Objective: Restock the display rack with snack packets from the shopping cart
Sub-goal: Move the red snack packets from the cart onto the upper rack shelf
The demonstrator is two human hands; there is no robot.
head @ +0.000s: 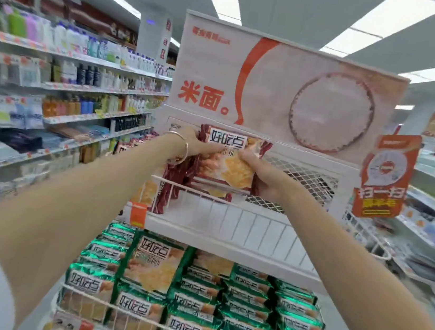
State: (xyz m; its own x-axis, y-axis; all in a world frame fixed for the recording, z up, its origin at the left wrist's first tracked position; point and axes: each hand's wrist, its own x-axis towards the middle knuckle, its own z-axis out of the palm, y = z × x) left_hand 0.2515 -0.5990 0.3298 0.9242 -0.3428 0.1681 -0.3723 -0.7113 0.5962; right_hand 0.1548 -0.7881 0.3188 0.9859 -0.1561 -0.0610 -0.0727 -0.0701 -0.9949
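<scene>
A red snack packet (227, 163) with white lettering stands upright over the top basket of the white display rack (231, 216). My left hand (191, 142), with a bracelet on its wrist, grips the packet's upper left edge. On the other side, my right hand (262, 176) holds its right edge, fingers curled round it. Several more red packets (172, 186) stand on edge in the left part of that basket, just behind and left of the held one. The basket's right part is bare wire. The shopping cart is out of view.
The basket below holds several rows of green snack packets (193, 300). A large white and orange sign (289, 91) tops the rack, and an orange hanging card (383, 175) sticks out at its right. Shelves of bottles (70, 76) line the aisle on the left.
</scene>
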